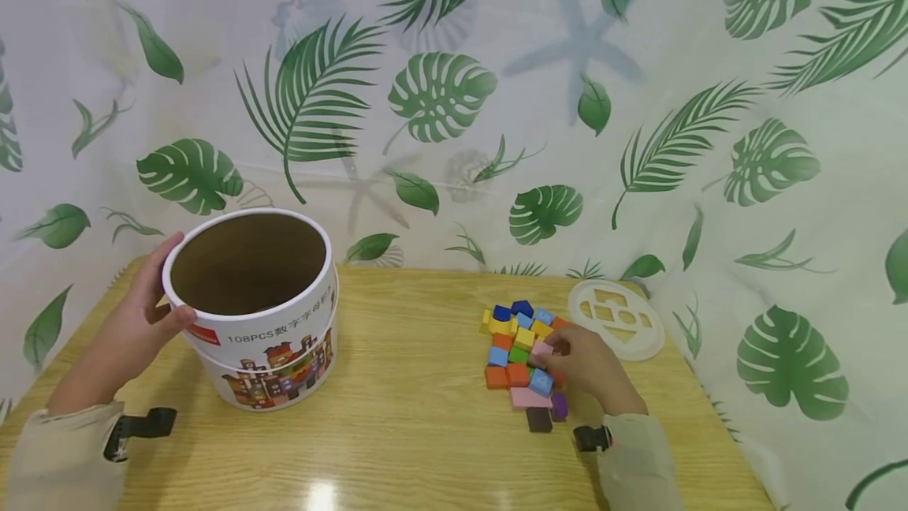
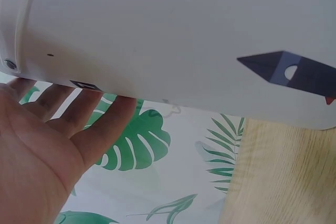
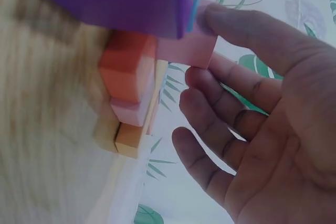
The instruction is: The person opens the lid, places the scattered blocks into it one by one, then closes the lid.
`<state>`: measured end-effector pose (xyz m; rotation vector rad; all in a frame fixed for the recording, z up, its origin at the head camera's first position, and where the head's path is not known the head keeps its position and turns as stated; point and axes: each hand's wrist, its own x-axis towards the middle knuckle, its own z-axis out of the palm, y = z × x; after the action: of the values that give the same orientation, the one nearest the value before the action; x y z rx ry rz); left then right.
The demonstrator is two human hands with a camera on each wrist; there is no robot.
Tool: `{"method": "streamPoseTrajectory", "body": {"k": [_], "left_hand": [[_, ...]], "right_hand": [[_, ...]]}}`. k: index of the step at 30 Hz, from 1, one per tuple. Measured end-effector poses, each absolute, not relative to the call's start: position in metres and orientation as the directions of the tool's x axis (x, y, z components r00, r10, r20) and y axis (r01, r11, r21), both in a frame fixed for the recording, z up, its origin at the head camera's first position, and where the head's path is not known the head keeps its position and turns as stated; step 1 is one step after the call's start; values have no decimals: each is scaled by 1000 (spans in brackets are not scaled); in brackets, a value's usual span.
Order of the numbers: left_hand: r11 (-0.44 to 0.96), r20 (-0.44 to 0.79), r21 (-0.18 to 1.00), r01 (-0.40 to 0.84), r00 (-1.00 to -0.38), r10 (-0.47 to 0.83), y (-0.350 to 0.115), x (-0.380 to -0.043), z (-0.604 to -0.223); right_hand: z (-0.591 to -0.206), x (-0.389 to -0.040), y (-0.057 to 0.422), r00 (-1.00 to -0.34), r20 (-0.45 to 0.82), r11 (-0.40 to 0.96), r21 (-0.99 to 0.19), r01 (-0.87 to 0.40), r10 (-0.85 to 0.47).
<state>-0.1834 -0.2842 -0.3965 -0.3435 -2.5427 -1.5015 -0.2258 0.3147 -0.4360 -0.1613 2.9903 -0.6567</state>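
Note:
My left hand (image 1: 138, 326) holds a white bucket (image 1: 284, 373) by its left side near the rim, thumb at the front and fingers round the back. The bucket has printed lettering, a picture of blocks and a thin handle. In the left wrist view the fingers (image 2: 107, 129) press against its white wall. On the right, my right hand (image 1: 592, 361) pinches a pink block (image 3: 189, 48) between thumb and forefinger, over a pile of coloured blocks (image 1: 518, 375). The other fingers stay loosely bent. Close to the right wrist camera is a purple block (image 3: 115, 3).
A round white lid with cut-out shapes (image 1: 647, 341) lies behind the right hand at the table's right edge. The wooden table (image 1: 404, 385) stretches between bucket and blocks. A leaf-printed curtain (image 1: 454, 180) hangs along the back and sides.

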Motion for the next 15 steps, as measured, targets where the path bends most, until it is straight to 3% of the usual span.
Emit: {"method": "streamPoseTrajectory", "body": {"k": [8, 15], "left_hand": [[432, 266, 855, 288, -958, 111, -282, -183, -395], [416, 261, 863, 287, -958, 119, -285, -184, -398]], "right_hand": [[-432, -225, 317, -995, -20, 906, -415, -85, -103], [-427, -222, 315, -985, 126, 908, -387, -162, -122]]}}
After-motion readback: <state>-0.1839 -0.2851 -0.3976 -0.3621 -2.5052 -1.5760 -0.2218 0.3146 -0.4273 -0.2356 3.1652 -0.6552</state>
